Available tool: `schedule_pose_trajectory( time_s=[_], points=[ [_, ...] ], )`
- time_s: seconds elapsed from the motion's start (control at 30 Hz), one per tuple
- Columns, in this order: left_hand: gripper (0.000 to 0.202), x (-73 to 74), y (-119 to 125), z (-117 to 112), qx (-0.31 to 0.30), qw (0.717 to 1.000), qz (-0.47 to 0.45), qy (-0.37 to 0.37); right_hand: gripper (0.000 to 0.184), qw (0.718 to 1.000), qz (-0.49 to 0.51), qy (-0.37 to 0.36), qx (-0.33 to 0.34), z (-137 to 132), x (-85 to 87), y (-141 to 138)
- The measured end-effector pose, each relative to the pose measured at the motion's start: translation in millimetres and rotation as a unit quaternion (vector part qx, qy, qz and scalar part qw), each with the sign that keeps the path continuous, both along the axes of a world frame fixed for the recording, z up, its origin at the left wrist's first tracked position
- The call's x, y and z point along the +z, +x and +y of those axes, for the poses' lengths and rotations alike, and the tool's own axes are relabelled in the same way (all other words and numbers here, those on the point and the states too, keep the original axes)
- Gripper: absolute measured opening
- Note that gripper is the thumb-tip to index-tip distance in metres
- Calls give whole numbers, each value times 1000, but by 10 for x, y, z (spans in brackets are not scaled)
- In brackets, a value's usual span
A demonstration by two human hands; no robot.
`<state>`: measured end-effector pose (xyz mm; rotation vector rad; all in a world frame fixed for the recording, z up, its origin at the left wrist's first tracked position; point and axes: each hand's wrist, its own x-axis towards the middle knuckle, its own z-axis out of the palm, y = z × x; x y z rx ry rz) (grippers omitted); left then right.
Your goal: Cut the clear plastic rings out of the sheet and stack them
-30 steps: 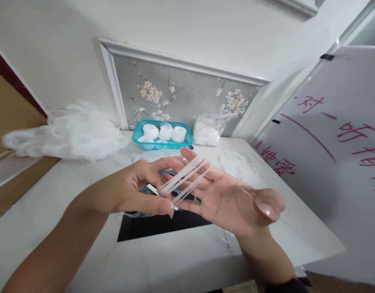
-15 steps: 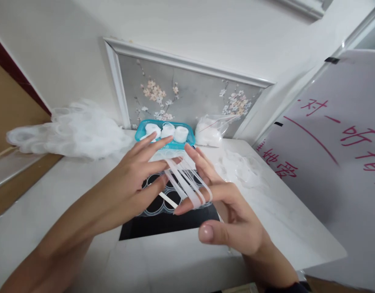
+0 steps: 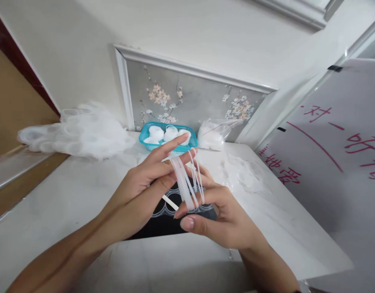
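Note:
Several thin white stretchy bands (image 3: 184, 183) run between my two hands, looped over fingers of each. My left hand (image 3: 141, 189) holds their upper ends, with one finger stretched forward above them. The lower ends go round the index finger of my right hand (image 3: 224, 215), whose thumb stands apart. Beneath the hands lies a black mat (image 3: 153, 228) with a clear sheet of joined rings (image 3: 167, 211) on it. A narrow white strip (image 3: 170, 202) lies over the rings; its upper end is hidden by my left hand.
Behind my hands, a blue tray (image 3: 142, 139) holds white rolls. Right of it stands a clear bag of white material (image 3: 210, 137). A big heap of translucent white rings (image 3: 90, 134) lies left, more clear plastic (image 3: 247, 175) right. A whiteboard (image 3: 334, 211) borders the white table (image 3: 297, 232).
My left hand has moved right, closer to my right hand, its fingers drawn nearer together. The bands now hang more upright between the hands. The view has shifted slightly.

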<state>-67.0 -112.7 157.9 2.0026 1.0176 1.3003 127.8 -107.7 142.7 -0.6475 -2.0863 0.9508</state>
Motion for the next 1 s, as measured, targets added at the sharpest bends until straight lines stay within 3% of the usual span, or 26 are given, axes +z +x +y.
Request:
schedule_pose_trajectory(
  time_s=[0.17,0.33,0.8,0.9,1.0],
  points=[
    [29,-100,74,11,60,994,-15,85,11,1000,-8,25,14,-23,19,-23],
    [37,-204,109,46,130,967,-38,215,12,997,-18,66,25,-38,15,-45],
    [28,-103,121,-11,81,992,-7,97,20,998,-27,25,44,11,-13,-48],
    [40,-111,106,10,63,994,27,89,21,999,-18,-29,42,26,-31,-38],
    [62,-135,96,24,45,995,71,61,34,996,24,-71,58,38,-41,5]
  ],
)
